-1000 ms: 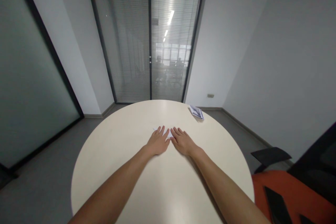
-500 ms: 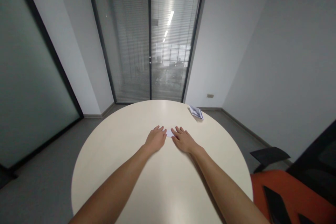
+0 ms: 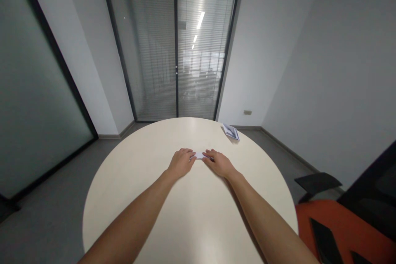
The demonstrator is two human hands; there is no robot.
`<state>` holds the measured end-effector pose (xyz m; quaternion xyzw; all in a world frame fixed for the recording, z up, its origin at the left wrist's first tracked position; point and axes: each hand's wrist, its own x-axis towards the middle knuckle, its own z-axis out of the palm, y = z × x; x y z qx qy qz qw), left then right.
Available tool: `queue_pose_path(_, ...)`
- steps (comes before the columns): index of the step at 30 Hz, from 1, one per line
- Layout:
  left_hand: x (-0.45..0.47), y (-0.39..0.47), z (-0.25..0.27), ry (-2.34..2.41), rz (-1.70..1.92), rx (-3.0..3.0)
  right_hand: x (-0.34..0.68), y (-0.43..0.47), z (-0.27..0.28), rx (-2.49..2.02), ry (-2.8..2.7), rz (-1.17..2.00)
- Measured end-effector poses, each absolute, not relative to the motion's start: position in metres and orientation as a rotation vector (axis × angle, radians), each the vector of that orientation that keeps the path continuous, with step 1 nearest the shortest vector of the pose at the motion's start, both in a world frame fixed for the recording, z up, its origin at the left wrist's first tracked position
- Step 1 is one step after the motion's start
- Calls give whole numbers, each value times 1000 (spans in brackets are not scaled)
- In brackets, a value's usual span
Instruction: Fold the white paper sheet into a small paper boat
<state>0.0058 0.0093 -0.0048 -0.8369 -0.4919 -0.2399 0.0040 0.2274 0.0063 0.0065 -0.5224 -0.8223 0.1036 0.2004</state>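
Note:
A small piece of white paper (image 3: pixel 199 155) lies on the round cream table (image 3: pixel 188 214), between my two hands. My left hand (image 3: pixel 182 162) grips its left end, thumb on the near side and fingers on the far side. At the right end my right hand (image 3: pixel 218 162) holds the paper in the same way, its fingers curled. Both hands cover the paper's ends, so only the middle strip shows. Whether it is one sheet or folded layers, I cannot tell.
Near the table's far right edge lies a folded printed paper or booklet (image 3: pixel 230 132). An orange chair (image 3: pixel 349 227) with black armrests stands at the right. Beyond the table are a glass door with blinds (image 3: pixel 176 49) and white walls.
My fingers were stretched flat on the paper; now they have curled in and grip both its ends. The visible strip of paper looks narrower. The booklet has stayed put.

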Motion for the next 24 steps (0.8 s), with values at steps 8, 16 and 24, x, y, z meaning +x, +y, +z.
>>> queue_pose_path(8, 8, 7, -2, -1533, -787, -2605, 223, -1, 14, -1459, -2257, 251)
queue_pose_path(16, 7, 7, -2, -1526, -808, -2615, 221, 4, 11, -1423, -2219, 261)
queue_pose_path(24, 6, 7, 0, -1471, -749, -2631, 229, 4, 12, -1294, -2358, 171)
